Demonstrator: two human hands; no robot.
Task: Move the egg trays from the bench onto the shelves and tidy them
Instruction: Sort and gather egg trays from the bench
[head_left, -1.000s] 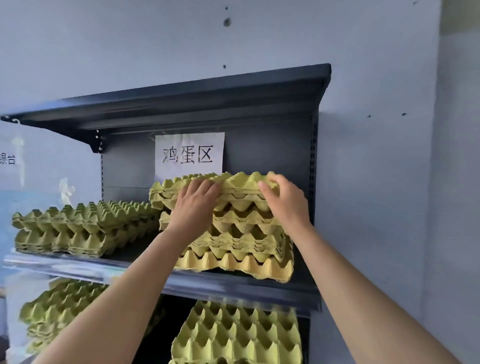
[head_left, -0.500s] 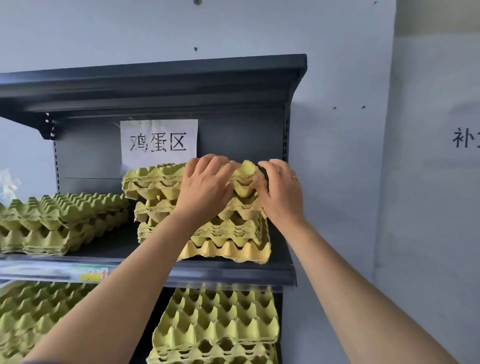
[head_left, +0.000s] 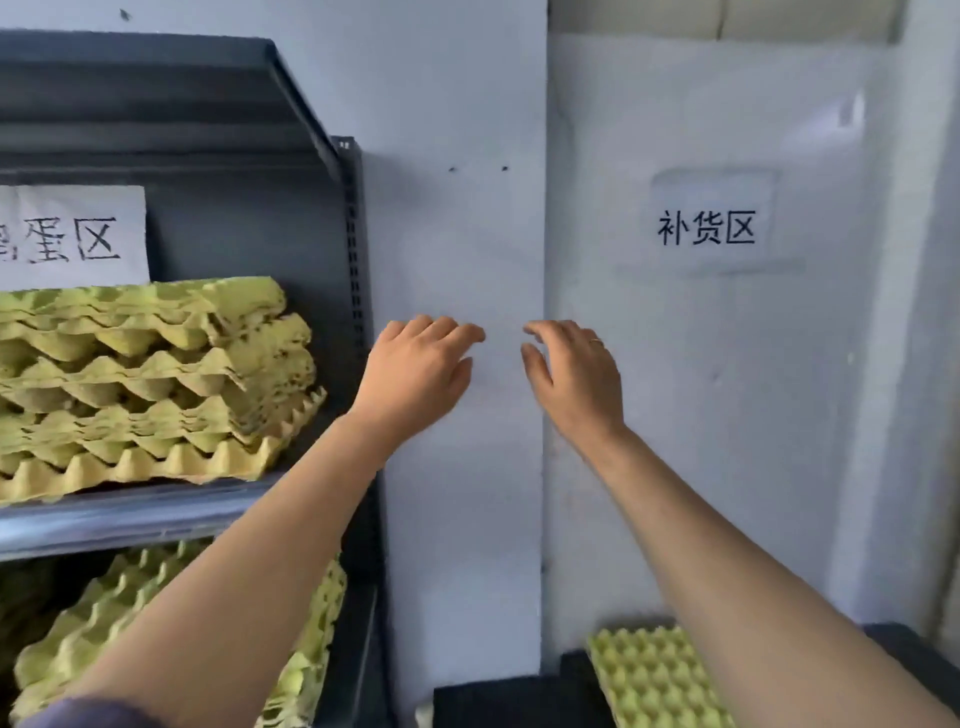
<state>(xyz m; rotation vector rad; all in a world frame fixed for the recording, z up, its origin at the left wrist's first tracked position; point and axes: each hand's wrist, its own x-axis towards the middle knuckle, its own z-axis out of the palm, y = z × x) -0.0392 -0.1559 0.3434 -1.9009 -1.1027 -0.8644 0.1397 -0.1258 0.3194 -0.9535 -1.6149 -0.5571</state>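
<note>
Grip: none. Left hand (head_left: 415, 374) and right hand (head_left: 576, 374) are both empty, fingers loosely bent. They hang side by side, not touching, before the white wall (head_left: 457, 234) just right of the dark grey metal shelf unit (head_left: 356, 234).

Item 1, upper shelf of the unit: stack of yellow-green moulded-pulp egg trays (head_left: 156, 384), several deep. The layers are skewed and the right-hand corners are out of line. The bottom tray reaches the shelf's front lip. Judged placed but not squared. A white paper sign with black characters (head_left: 78, 234) is on the unit's back panel, behind the stack.

Item 2, lower shelf of the unit: more yellow-green pulp trays (head_left: 98, 618), seemingly tilted, partly hidden by the left forearm.

Item 3, low and right of the unit: pale yellow-green pulp egg tray (head_left: 644, 675) on a dark bench top (head_left: 498, 701), partly behind the right forearm. How many lie there cannot be told.

Progress, judged: most trays are shelved. At least one is left to fetch, and the straightening is outstanding.

Room: there is open air between the unit's right upright and the wall corner. That upright and the unit's overhanging top panel are the edges to clear. The gap above the upper stack looks enough for another tray.
</note>
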